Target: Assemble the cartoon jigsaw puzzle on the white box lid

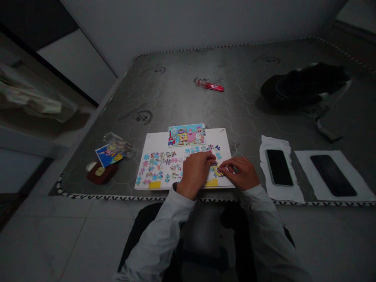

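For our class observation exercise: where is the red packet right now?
In the head view, the red packet lies on the far middle of the grey mattress, beyond the white puzzle board and the SpongeBob picture card, left of a dark bundle.

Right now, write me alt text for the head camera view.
The left hand and right hand touch jigsaw pieces on a white board on a mattress. A SpongeBob picture card sits at the board's far edge. A smartphone and another smartphone lie on white sheets to the right.

Jigsaw pieces (155,166) (blue, pink) scatter across white board (155,141).
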Demonstrator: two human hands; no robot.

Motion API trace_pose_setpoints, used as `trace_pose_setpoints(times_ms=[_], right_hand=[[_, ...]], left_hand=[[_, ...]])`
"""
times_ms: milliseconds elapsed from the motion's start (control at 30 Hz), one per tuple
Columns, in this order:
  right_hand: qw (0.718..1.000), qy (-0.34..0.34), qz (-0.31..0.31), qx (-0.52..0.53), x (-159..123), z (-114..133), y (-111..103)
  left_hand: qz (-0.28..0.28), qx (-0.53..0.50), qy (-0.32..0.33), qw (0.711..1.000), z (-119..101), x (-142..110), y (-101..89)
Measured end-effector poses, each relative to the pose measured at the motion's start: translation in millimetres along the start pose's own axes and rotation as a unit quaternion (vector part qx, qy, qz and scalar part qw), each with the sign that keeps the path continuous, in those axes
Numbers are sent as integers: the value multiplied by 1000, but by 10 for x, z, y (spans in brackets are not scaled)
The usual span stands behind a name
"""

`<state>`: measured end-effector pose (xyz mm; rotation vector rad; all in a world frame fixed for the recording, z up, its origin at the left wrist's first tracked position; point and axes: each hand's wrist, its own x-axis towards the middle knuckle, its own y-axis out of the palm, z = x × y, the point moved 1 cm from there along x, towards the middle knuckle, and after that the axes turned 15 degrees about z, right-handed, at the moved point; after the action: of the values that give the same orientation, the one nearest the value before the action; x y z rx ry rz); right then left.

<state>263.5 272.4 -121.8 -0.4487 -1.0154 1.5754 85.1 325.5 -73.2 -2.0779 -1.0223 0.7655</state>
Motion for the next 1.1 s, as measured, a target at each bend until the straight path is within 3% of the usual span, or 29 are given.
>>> trace_pose_setpoints(times_ms=[367, 667, 1100], right_hand=[[1000, 3, 0, -1, -18, -20, 4], [1000, 8, 5, 2, -3, -16, 14], [1000, 14, 7, 0, -6, -13, 7]], left_hand=[[-8, 27, -1, 1000, 7, -10, 14], [-1, 70, -52, 996, -5, -79, -136], [39, 58, -54, 996, -56, -56, -9]])
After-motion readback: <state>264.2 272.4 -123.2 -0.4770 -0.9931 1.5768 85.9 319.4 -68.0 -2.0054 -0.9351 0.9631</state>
